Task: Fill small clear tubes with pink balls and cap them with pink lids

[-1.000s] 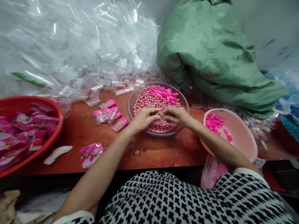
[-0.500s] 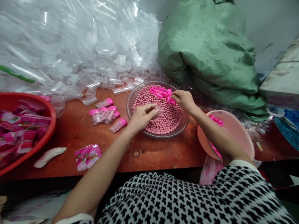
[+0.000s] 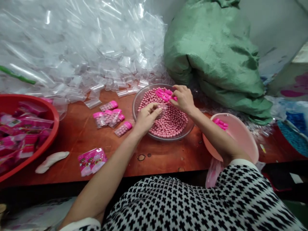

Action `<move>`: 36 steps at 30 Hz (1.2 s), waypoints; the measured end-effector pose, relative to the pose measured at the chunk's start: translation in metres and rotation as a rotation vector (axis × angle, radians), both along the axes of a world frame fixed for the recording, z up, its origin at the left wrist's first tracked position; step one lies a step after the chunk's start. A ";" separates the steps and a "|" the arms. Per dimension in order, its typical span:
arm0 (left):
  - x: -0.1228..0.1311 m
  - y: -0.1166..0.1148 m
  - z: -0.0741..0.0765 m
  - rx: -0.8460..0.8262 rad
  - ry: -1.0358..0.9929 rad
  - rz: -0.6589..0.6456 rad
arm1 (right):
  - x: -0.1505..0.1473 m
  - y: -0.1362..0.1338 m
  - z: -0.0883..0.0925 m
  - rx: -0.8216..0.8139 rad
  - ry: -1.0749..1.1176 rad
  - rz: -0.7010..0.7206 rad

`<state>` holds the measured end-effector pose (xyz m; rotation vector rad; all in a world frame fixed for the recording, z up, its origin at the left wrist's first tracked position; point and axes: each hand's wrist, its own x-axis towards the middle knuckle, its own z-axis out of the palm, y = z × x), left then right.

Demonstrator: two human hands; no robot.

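Observation:
My left hand [image 3: 145, 118] is over the near left part of a bowl [image 3: 135, 107] of pink beads [image 3: 168, 126]. Thumb and fingers pinch a small clear plastic container [image 3: 162, 111] with pinkish contents. Across the bowl, my right hand [image 3: 184, 98] has its fingers closed at a bright pink cap, partly hidden by the fingers. Several more pink caps [image 3: 163, 94] lie together on the beads beside it. On the table left of the bowl are several filled containers with pink caps [image 3: 123, 128].
Clear empty containers [image 3: 125, 72] are heaped along the back. Behind the bowl slumps a green sack [image 3: 211, 54]. A red basin [image 3: 54, 134] of pink packets stands left, near a printed pink packet [image 3: 91, 161] and a white object [image 3: 51, 162]. A pink basin [image 3: 243, 138] holds more caps at right.
My right hand has turned and shifted left, its fingers now curled over the pink caps. My left hand keeps the clear container in nearly the same place. The view has shifted slightly.

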<state>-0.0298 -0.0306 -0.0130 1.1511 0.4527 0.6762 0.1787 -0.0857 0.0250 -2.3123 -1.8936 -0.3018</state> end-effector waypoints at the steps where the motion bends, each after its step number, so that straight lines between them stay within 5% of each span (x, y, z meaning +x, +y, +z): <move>1: 0.000 0.000 0.000 -0.006 -0.002 -0.006 | -0.005 -0.003 0.001 0.000 -0.007 0.030; 6: 0.002 0.004 -0.005 0.028 0.010 0.040 | -0.030 -0.007 0.003 -0.006 0.336 0.025; 11: 0.001 0.002 -0.008 0.077 -0.009 0.066 | -0.034 -0.015 0.001 0.217 0.904 0.170; 16: -0.001 -0.002 -0.008 0.291 0.083 0.113 | -0.027 -0.031 0.007 0.244 1.268 0.278; 21: -0.003 -0.008 -0.007 0.508 0.108 0.085 | -0.035 -0.049 0.014 0.240 1.178 0.306; 36: -0.012 -0.020 -0.009 0.693 0.106 0.150 | -0.046 -0.065 0.008 0.187 0.555 0.507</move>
